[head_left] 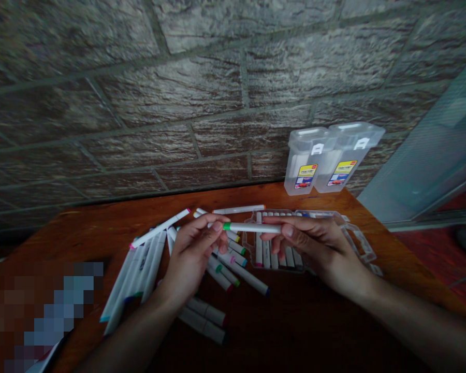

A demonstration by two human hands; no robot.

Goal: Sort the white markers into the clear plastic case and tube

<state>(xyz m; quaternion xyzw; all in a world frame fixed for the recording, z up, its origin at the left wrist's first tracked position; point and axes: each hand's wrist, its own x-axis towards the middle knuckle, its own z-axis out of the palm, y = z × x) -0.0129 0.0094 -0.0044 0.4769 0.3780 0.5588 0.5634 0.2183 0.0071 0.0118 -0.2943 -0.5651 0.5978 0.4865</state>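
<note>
A white marker (254, 228) with a green band lies level between my two hands, above the table. Its green end is pinched by the fingers of my left hand (202, 238). At the other end, the thumb and fingers of my right hand (314, 238) are closed on the white barrel. Below my right hand sits a clear plastic marker case (248, 243), with several white markers (264, 254) lined up inside; my hand hides part of it. Around and under my left hand, many loose markers (252, 280) with coloured ends are scattered.
Two translucent boxes (305, 160) with yellow and blue labels stand against the brick wall (217, 129) at the back right. The wooden table (101, 217) meets that wall. A pixelated patch covers the lower left corner. Past the table's right edge lies a red floor (427, 259).
</note>
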